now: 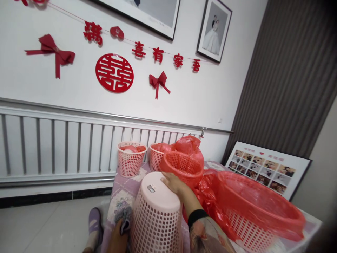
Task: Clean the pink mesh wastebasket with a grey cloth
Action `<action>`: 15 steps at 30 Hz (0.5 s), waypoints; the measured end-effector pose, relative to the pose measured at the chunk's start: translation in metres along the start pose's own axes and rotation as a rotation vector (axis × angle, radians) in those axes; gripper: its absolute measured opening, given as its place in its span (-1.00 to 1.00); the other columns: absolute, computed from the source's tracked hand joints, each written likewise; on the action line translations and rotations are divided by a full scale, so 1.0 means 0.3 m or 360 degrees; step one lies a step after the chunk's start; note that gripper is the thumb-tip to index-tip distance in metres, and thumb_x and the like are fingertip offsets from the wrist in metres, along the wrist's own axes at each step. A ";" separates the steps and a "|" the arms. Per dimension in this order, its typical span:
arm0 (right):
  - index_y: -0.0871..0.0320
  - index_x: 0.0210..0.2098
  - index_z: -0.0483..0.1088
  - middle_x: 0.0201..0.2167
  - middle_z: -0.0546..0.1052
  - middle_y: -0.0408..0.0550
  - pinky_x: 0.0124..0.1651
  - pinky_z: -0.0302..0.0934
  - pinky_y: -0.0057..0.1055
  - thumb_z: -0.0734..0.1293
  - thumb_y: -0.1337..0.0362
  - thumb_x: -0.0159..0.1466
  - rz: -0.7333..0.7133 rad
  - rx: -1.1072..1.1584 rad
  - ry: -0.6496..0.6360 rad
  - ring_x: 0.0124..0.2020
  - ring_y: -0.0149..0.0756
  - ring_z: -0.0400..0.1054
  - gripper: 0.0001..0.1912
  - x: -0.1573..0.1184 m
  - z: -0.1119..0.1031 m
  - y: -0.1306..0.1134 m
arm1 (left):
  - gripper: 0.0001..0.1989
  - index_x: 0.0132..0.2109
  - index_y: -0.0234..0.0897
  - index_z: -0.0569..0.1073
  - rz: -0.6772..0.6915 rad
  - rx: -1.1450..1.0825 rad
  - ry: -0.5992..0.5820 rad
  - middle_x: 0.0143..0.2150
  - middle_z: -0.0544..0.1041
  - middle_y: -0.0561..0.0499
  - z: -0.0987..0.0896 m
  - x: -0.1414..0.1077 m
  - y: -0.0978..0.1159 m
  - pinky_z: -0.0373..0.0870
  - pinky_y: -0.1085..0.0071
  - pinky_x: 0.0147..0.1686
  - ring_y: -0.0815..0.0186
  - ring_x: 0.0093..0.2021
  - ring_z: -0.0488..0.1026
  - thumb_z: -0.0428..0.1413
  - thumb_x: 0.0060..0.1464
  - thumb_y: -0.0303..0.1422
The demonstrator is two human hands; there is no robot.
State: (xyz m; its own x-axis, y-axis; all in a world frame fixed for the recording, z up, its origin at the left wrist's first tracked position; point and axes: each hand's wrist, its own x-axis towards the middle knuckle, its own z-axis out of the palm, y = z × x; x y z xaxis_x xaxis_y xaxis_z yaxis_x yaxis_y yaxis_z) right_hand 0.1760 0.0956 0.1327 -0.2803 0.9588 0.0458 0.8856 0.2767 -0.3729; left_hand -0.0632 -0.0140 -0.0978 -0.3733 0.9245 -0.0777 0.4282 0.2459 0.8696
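Nearest, at 6 o'clock: upturned pale pink perforated plastic basket point(157, 214), solid base up with a small sticker, standing on the table point(119, 196) under a lilac patterned cloth. Left hand point(117, 236) low at 7 o'clock beside the basket wall, fingers closed on a grey-purple bunched rag point(123, 215) touching the basket's side. Right hand point(176, 184) lies flat and spread on the base rim at 1 o'clock of the basket, holding nothing, just pressing down; dark cuff and patterned sleeve point(204, 230) behind it. To wipe well, my judgement: keep the flat palm steadying the top so the light basket doesn't tip or slide on the cloth, run the rag along the hole rows, turn the basket with the top hand rather than lifting. At 4 o'clock, a big red-bag-lined mesh basket point(252, 207) lying tilted, near the sleeve; could get bumped. Just behind the right hand, another red-lined basket point(181, 165), tilted, mouth forward. Further, 11–12 o'clock, two upright pink mesh baskets point(131, 159) with red bags by the white slatted radiator cover point(52, 144). Slippered foot point(94, 220) on the floor at 8 o'clock. Far right, photo collage frame point(265, 168) leaning against the curtain.
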 end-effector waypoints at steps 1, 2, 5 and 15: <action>0.21 0.38 0.20 0.41 0.24 0.12 0.45 -0.13 -0.17 0.16 0.05 0.43 -0.0013 0.0001 0.0016 0.45 -0.09 0.02 -0.38 0.003 0.007 0.012 | -0.42 0.28 -0.50 0.30 0.0003 -0.0037 0.0010 0.30 0.46 -0.29 -0.003 -0.002 0.027 0.25 0.31 0.34 0.14 0.35 0.35 -0.09 0.10 -0.53; 0.20 0.38 0.19 0.41 0.24 0.13 0.45 -0.14 -0.13 0.16 0.04 0.43 -0.0017 -0.0001 0.0036 0.45 -0.07 0.01 -0.38 0.006 0.015 0.021 | -0.42 0.30 -0.48 0.27 0.0011 -0.0071 0.0026 0.32 0.42 -0.28 -0.010 -0.010 0.062 0.26 0.31 0.34 0.16 0.36 0.33 -0.10 0.13 -0.49; 0.17 0.38 0.20 0.39 0.26 0.15 0.43 -0.12 -0.05 0.16 0.01 0.42 -0.0008 -0.0012 0.0084 0.44 -0.02 0.04 -0.37 0.010 0.039 0.036 | -0.35 0.40 -0.35 0.13 0.0154 -0.0203 0.0109 0.44 0.27 -0.20 -0.045 -0.063 0.205 0.17 0.27 0.39 0.18 0.44 0.20 -0.09 0.16 -0.39; 0.16 0.35 0.25 0.36 0.31 0.17 0.37 -0.01 -0.12 0.17 0.02 0.41 0.0021 -0.0032 0.0158 0.39 -0.03 0.14 -0.39 -0.004 0.045 0.029 | -0.22 0.31 -0.29 0.39 0.0676 -0.0049 -0.0037 0.45 0.25 -0.18 0.031 -0.082 0.128 -0.01 0.01 0.47 -0.04 0.47 0.11 0.00 -0.15 -0.55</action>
State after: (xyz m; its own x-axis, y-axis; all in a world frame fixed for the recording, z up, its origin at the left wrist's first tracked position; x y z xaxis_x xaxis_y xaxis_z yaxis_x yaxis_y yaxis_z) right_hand 0.1792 0.0959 0.1169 -0.2314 0.9638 0.1327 0.8964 0.2643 -0.3557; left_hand -0.0300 -0.0248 -0.0671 -0.1500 0.9483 0.2798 0.5150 -0.1667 0.8408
